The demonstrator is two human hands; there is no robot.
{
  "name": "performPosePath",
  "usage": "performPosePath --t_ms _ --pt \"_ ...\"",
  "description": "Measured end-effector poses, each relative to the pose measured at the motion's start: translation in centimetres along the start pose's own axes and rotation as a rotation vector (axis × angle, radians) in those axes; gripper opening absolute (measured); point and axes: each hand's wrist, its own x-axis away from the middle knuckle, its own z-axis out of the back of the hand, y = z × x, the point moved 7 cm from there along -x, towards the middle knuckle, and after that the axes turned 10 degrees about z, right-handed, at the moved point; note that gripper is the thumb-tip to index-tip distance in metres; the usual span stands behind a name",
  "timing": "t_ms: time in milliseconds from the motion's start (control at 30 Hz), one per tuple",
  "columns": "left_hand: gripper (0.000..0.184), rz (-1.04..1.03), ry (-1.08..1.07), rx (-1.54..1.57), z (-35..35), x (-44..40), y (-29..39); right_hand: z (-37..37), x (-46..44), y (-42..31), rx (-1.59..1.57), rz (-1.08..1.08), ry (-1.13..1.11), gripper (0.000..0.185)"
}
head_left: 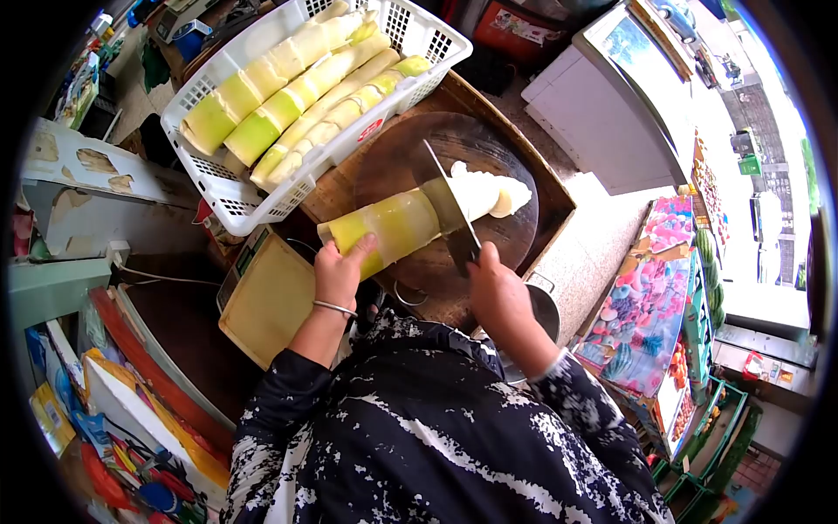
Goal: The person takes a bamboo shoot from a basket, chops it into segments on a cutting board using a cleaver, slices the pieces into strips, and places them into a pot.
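A thick yellow-green stalk, which looks like a bamboo shoot, lies across a round dark wooden board. My left hand grips its near left end, thumb on top. In my right hand is the handle of a broad cleaver. The blade stands across the stalk, where the yellow-green part meets the white part; how deep it sits is hard to tell. Pale pieces lie at the right end of the stalk on the board.
A white plastic basket with several similar stalks stands at the upper left, beside the board. A scale with a beige tray is left of my left hand. A metal pot sits beside my right wrist. Fruit displays are at the right.
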Motion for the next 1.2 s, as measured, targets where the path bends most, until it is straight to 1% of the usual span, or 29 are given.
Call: performPosePath --t_ms 33,133,167,200,233,267,300,367,400,433,500,567,633,700,733,767,833,900,967,1033,1100,1133,1200 --pt "0.027 -0.003 0.001 0.005 0.0 -0.4 0.3 -0.8 -0.9 0.3 -0.011 -0.024 0.016 0.019" --pt "0.027 0.092 -0.068 0.132 0.2 -1.9 0.7 -1.9 -2.9 0.2 -0.016 0.039 0.043 0.02" --pt "0.027 0.079 -0.077 0.123 0.4 -1.9 0.8 -1.8 -3.1 0.0 -0.01 0.062 0.055 0.02" --pt "0.027 0.124 -0.07 0.117 0.5 -2.1 0.8 -1.8 -3.3 -0.2 0.063 0.108 0.044 0.027" --pt "0.026 0.163 -0.063 0.117 0.5 -2.7 0.9 -1.8 -3.5 -0.1 0.059 0.127 0.048 0.024" --pt "0.026 0.193 -0.119 0.183 0.1 -2.8 1.1 -1.4 -3.6 -0.4 0.058 0.114 0.029 0.022" --pt "0.026 0.186 -0.116 0.187 0.1 -2.9 1.1 -1.3 -3.4 -0.8 0.052 0.099 -0.006 0.021" --pt "0.025 0.324 -0.153 0.239 0.1 -2.9 0.0 -0.2 -2.7 -1.1 0.058 0.057 -0.034 0.018" --pt "0.026 0.342 -0.149 0.222 0.0 -2.9 -0.5 -0.1 -2.3 -0.7 0.064 0.058 -0.015 0.016" --pt "0.026 0.356 -0.141 0.22 0.0 -2.8 -1.1 0.0 -1.8 -0.4 0.013 0.049 -0.016 0.019" --pt "0.028 0.367 -0.208 0.238 -0.9 -2.1 -1.1 -0.4 -1.3 0.2 0.016 0.022 -0.064 0.019" --pt "0.028 0.401 -0.205 0.228 -1.1 -1.9 -1.0 -0.5 -1.2 0.3 0.009 0.001 -0.096 0.019" --pt "0.029 0.351 -0.187 0.204 -1.1 -2.0 -0.7 -1.0 -1.7 0.3 -0.001 -0.008 -0.123 0.019" --pt "0.029 0.388 -0.156 0.206 -1.0 -2.2 -0.6 -1.7 -2.6 0.2 0.049 0.02 -0.066 0.022" --pt "0.029 0.417 -0.139 0.204 -1.0 -2.3 -0.6 -3.4 -3.4 0.6 0.046 0.052 -0.035 0.022" --pt "0.029 0.408 -0.146 0.202 -1.0 -2.4 -0.8 -5.1 -4.3 1.3 0.051 0.097 -0.001 0.022" --pt "0.03 0.349 -0.153 0.231 -0.4 -2.6 -1.2 -6.0 -4.1 1.8 0.067 0.078 0.009 0.021" --pt "0.031 0.358 -0.171 0.238 -0.3 -2.6 -1.4 -5.9 -3.9 1.9 0.074 0.083 0.023 0.021" --pt "0.031 0.406 -0.243 0.286 -0.5 -2.9 -1.7 -5.2 -3.7 2.1 0.078 0.077 0.042 0.018" --pt "0.031 0.401 -0.256 0.276 -0.5 -3.4 -1.8 -4.9 -3.4 2.7 0.034 0.014 -0.011 0.019" --pt "0.032 0.395 -0.24 0.317 0.1 -3.4 -2.0 -4.4 -2.7 3.3 0.019 0.005 0.015 0.019" --pt "0.036 0.435 -0.271 0.282 0.1 -3.4 -2.2 -4.0 -2.4 3.6 0.029 -0.008 0.036 0.019" --pt "0.036 0.452 -0.275 0.296 0.1 -3.5 -2.0 -3.4 -2.1 4.5 0.041 -0.024 0.074 0.02"
